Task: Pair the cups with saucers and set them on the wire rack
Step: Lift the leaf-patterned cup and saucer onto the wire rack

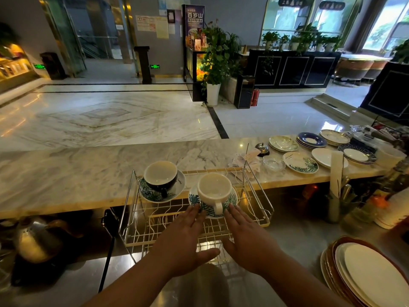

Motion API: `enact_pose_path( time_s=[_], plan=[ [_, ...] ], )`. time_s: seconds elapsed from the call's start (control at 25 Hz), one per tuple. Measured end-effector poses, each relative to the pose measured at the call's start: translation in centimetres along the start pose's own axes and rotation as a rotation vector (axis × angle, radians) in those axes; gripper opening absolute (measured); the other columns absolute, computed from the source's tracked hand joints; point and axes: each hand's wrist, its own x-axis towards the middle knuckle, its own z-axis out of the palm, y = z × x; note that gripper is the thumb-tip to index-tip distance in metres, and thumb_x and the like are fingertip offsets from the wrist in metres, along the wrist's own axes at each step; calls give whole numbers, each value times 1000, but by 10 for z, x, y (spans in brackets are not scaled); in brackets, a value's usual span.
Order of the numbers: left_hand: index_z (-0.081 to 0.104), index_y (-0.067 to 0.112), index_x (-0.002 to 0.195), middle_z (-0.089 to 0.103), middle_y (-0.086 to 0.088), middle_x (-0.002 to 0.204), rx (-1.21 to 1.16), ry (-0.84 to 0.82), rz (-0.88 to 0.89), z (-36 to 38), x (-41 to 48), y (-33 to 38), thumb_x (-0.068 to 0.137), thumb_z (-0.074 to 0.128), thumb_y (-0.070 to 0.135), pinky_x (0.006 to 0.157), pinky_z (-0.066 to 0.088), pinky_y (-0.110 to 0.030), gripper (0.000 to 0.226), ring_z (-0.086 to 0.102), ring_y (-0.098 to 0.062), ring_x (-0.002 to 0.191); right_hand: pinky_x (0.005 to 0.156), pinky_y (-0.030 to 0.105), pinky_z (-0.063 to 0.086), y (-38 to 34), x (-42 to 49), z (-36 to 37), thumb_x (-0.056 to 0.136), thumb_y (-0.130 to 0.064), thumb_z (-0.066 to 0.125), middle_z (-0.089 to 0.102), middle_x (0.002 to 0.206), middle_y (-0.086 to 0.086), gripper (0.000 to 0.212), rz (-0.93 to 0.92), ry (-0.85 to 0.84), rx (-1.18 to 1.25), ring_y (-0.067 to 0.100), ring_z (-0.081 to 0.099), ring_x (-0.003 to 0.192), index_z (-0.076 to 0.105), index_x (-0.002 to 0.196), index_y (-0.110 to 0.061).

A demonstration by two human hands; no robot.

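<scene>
On wire rack [254, 196] | 2 round glazed cups, leaf-print saucers; fingers [194, 210] flat

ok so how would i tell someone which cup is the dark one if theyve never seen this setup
Find the wire rack hanging off the front edge of the marble counter. Two cups on leaf-print saucers sit on it; the dark cup is at the rack's back left corner, away from both hands. It is black outside and cream inside, whereas the white cup beside it is pale all over.
</scene>
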Motion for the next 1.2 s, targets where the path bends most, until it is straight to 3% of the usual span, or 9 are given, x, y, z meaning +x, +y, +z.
enact_pose_path(
  time_s=[0.2,0.4,0.68,0.92,1.04,1.2],
  plan=[
    [-3,30,163,-14,3,171,-24,-26,-29,-2,23,6,73,16,101,123,0,-36,116,-11,-13,156,113,30,-1,14,16,-2,97,-58,29,-4,168,0,75,13,21,15,10,-15,146,2,158,-24],
    [-5,29,162,-14,1,171,-42,-67,-62,-2,52,13,73,16,101,121,-3,-36,116,-13,-15,155,120,40,8,27,39,-5,99,-56,33,-4,168,3,77,79,-7,25,13,-13,148,0,158,-21],
    [-4,25,162,-11,-3,172,-31,-85,-44,-6,82,17,74,15,100,119,-6,-35,117,-13,-16,156,117,36,-1,36,56,-16,97,-53,48,-6,168,13,90,89,-43,5,24,-10,153,-3,158,-10],
    [-4,27,163,-11,-1,172,-17,-87,-10,-6,79,9,70,17,103,121,-3,-36,122,-11,-16,156,117,39,1,20,44,-18,100,-42,49,-11,168,9,85,88,-45,-5,21,-15,150,-7,157,-12],
    [-2,27,162,-15,1,171,-16,-107,2,-6,73,3,69,15,104,126,1,-39,121,-11,-14,156,111,36,-6,8,34,-15,101,-44,46,-14,166,11,86,38,-51,-28,18,-21,142,-11,155,-11],
    [-4,28,162,-19,3,170,-11,-129,7,-5,72,2,73,13,100,124,0,-38,116,-13,-13,155,113,35,-6,5,35,-16,102,-42,44,-13,166,14,83,28,-60,-35,25,-15,150,-10,156,-10]
  ],
)
